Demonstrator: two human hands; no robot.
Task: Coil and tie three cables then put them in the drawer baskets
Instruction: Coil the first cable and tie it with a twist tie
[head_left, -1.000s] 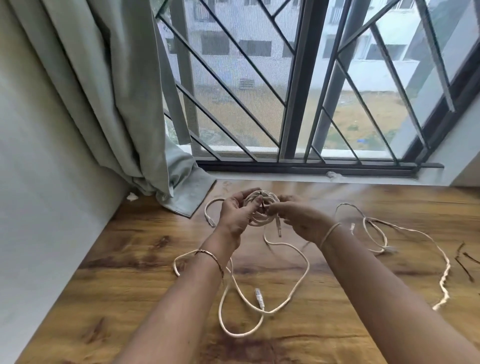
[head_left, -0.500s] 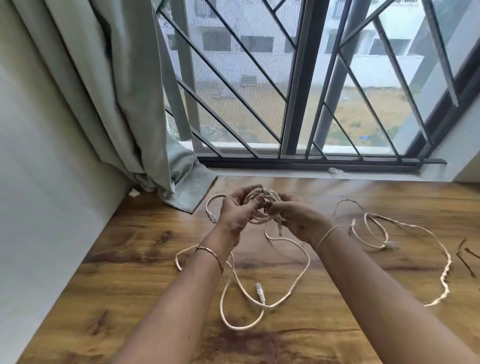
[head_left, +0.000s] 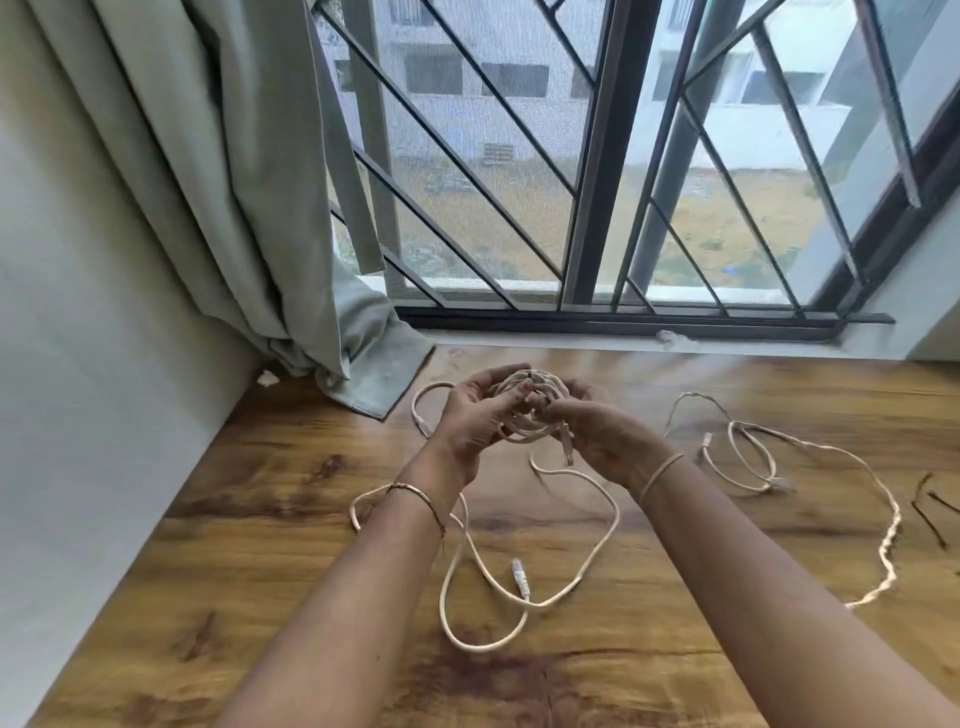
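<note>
A cream cable coil is held above the wooden table between both hands. My left hand grips its left side with curled fingers. My right hand pinches the right side, and a plug end hangs below it. A second cream cable lies in loose loops on the table under my forearms. A third cable sprawls to the right, partly looped, its tail running to the table's right side.
A grey-green curtain hangs at the back left, its hem resting on the table. A barred window runs along the far edge. Thin dark ties lie at the right. A wall borders the left.
The hands stay in about the same spot, working the coil. The camera view has shifted slightly; the cables on the table have not moved.
</note>
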